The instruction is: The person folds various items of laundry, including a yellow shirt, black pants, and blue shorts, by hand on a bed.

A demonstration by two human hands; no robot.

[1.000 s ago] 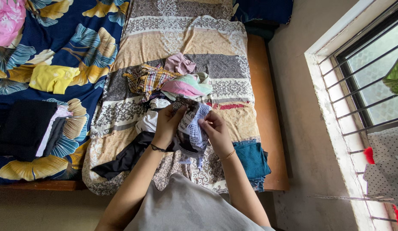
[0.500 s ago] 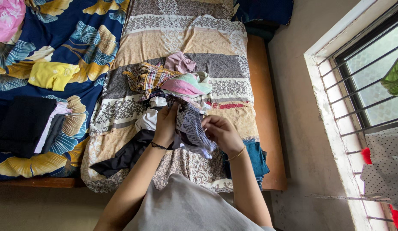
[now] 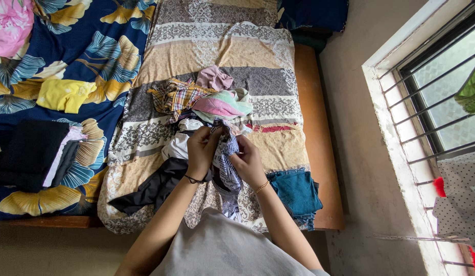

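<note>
Both hands were bunched up on the same printed cloth (image 3: 226, 161), a white-and-dark patterned piece held just above the bed (image 3: 217, 46). Left hand (image 3: 200, 152) had its grip closed on the upper left edge, fingers curled in and knuckles up, black band at the wrist. Right hand (image 3: 246, 162) was pinching the right edge a bit lower, thumb side turned toward the left one, thin bracelet on the wrist. The two grips sat almost touching, so there was hardly any cloth stretched between them.

From the grips, the cloth ran straight down toward the person's body, long axis pretty much vertical in the view, and the loose tail dangled below both hands over the grey shirt. Neither hand was really nearer; both already had it, left slightly higher.

Just beyond the grips lay the unsorted heap: a checked shirt (image 3: 173, 97), a pink and mint piece (image 3: 222, 105) and a mauve one (image 3: 214, 77). Left of the left grip, a white garment (image 3: 177, 144) and a black one (image 3: 150, 189) were sprawled on the striped cover. Right of the right grip, a teal folded cloth (image 3: 298, 191) sat near the bed's corner. Well off to the left, a yellow top (image 3: 64, 94) and a dark folded stack (image 3: 30, 153) rested on the floral sheet.
</note>
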